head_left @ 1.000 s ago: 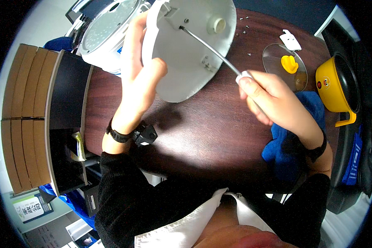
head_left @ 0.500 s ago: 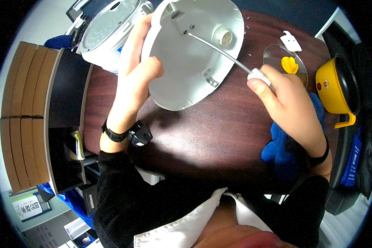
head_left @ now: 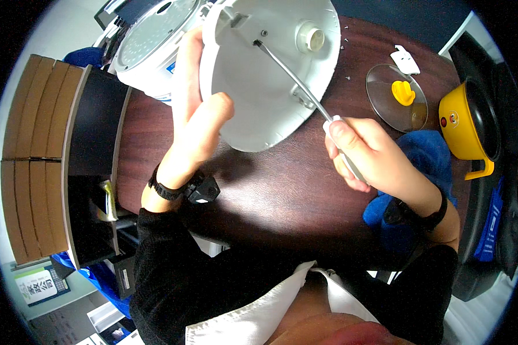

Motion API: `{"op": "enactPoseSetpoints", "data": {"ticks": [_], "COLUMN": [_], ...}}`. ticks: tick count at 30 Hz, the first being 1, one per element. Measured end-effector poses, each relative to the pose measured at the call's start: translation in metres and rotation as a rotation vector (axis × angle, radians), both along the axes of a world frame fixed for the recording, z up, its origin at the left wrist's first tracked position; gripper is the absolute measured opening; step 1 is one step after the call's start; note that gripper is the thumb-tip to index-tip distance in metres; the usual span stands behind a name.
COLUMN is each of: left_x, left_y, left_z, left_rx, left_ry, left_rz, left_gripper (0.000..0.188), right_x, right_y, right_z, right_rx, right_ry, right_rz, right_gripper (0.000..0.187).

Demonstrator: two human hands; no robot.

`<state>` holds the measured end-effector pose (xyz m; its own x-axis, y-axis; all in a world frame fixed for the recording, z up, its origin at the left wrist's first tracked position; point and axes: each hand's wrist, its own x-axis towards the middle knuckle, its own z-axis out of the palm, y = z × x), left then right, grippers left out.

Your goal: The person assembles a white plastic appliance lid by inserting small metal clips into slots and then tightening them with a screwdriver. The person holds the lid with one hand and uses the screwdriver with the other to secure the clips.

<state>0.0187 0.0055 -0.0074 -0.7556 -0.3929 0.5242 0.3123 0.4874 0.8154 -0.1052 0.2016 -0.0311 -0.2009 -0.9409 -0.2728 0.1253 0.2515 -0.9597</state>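
Note:
A hollow white plastic housing (head_left: 253, 98) is tilted up over the table, its inside facing me. My left hand (head_left: 198, 115) grips its left edge, with the thumb near the rim and some fingers hidden behind. In my right hand (head_left: 365, 152) is a screwdriver (head_left: 293, 73) with a pale handle and a long metal shaft. Its tip meets a small dark hole in the housing's inner wall. Beside that hole is another small screw hole, and a short round tube (head_left: 315, 40) stands out farther right.
A white rice cooker (head_left: 149, 46) stands far left. Several small screws (head_left: 347, 77) lie right of the housing. Beyond them are a glass lid (head_left: 385, 103) with a yellow knob, a white plastic piece (head_left: 406, 60), a yellow pot (head_left: 463, 123) and a blue cloth (head_left: 426, 152).
My right hand has moved left and toward me, so the screwdriver stands steeper, its tip now at the dark hole. The housing has shifted slightly in my left hand.

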Motion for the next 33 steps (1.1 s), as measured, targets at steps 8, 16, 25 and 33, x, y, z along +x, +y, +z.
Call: {"op": "enactPoseSetpoints", "data": {"ticks": [8, 16, 25, 33], "left_x": [-0.004, 0.002, -0.004, -0.008], "left_y": [-0.007, -0.03, -0.016, -0.01], "left_z": [0.004, 0.006, 0.019, 0.015], "left_rx": [-0.16, 0.1, 0.147, 0.118], "left_ry": [-0.016, -0.134, -0.253, -0.283], "left_rz": [0.02, 0.047, -0.029, -0.006], "left_gripper": [0.061, 0.059, 0.06, 0.064], "right_x": [-0.01, -0.027, -0.027, -0.019], "right_y": [-0.002, 0.001, 0.003, 0.001], "right_z": [-0.001, 0.011, 0.011, 0.004], "right_rx": [0.006, -0.13, -0.152, -0.233], "right_ry": [-0.269, 0.978, 1.121, 1.113], "right_rz": [0.118, -0.232, -0.374, -0.307], "right_gripper": [0.045, 0.032, 0.024, 0.019]}}
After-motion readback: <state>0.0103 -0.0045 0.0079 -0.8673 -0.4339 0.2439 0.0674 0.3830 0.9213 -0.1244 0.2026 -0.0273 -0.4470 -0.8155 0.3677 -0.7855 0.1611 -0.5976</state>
